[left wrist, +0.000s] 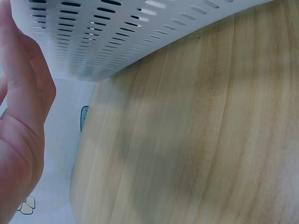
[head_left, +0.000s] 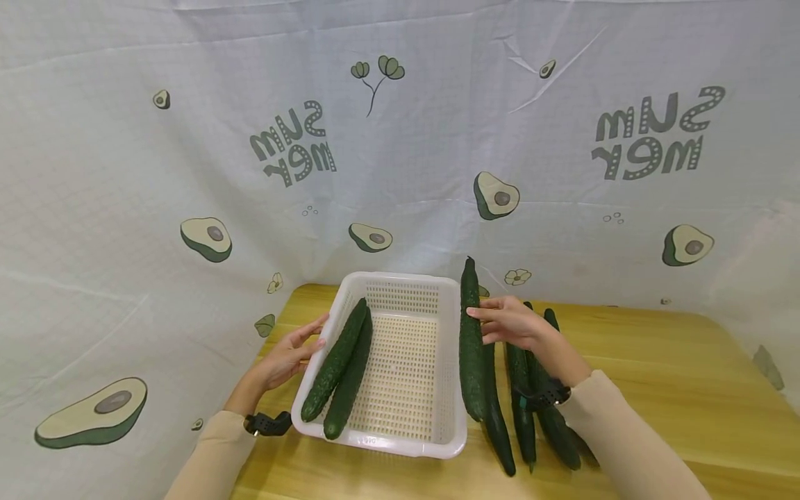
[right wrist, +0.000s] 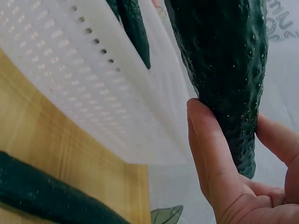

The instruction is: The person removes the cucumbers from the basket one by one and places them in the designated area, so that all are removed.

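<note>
1. R hand (head_left: 509, 323): pinches the held cuke (head_left: 471, 361) btwn thumb & fingers, tips on opp. sides of it; R wrist view shows the grip close up.
2. Held cuke: dark green, bumpy skin, long axis running near to far, at the right rim of the white basket (head_left: 419, 448). Far end is narrow & pointy. Whether it touches the rim: can't tell.
3. L hand (head_left: 287, 357): at the basket's left side, fingers loosely extended, tips against the left rim. L wrist view has it alongside the slotted outer wall.
4. Basket: plastic, rect. w/ rounded corners, perforated walls & floor, sits on the table in the middle of the scene.
5. In basket: two cukes (head_left: 334, 364), side by side & touching, along the left side, slanted, near ends by the near left corner.
6. Right of basket: several loose cukes (head_left: 498, 430) on the table, roughly near to far, some partly under the R forearm; exact no. can't tell.
7. Both arms: beige sleeves (head_left: 625, 430), black wrist cams (head_left: 271, 423).
8. Table (head_left: 656, 375): yellowish wood grain.
9. Far & left: pale cloth (head_left: 437, 139) w/ avocado prints & mirrored "summer" lettering.
</note>
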The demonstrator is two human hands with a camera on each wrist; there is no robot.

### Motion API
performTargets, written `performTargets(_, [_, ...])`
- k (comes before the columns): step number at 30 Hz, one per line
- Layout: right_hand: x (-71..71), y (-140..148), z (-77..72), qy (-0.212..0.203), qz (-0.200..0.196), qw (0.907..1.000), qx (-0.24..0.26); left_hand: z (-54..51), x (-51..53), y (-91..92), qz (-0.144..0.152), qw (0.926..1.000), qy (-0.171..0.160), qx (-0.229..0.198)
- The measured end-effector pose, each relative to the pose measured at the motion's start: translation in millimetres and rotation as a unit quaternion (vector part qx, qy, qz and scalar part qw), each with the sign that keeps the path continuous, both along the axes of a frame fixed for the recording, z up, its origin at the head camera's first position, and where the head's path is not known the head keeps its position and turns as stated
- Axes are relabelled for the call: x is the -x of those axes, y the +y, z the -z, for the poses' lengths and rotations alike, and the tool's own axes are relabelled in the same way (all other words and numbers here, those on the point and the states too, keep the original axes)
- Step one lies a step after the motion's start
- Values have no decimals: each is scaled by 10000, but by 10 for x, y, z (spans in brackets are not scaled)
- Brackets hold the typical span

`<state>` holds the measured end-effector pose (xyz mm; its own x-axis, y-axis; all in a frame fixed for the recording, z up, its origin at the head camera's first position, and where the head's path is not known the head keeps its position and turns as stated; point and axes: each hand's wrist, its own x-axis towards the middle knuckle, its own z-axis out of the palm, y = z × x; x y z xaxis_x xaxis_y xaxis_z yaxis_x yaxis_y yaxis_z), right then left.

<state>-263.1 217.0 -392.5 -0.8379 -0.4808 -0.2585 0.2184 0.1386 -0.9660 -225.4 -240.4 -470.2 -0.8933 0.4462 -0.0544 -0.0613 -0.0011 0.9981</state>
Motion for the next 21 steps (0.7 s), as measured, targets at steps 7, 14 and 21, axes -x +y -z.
performTargets(7, [-27,159,13,-71,86,9999,-86,12,5,6,-31,10000,-29,-15])
performTargets(14, [-27,269,73,-141,155,9998,-39,20,7,7,-25,10000,-36,43])
performTargets(21, [-36,420,121,-94,84,9999,-65,10,14,3,-38,10000,-20,38])
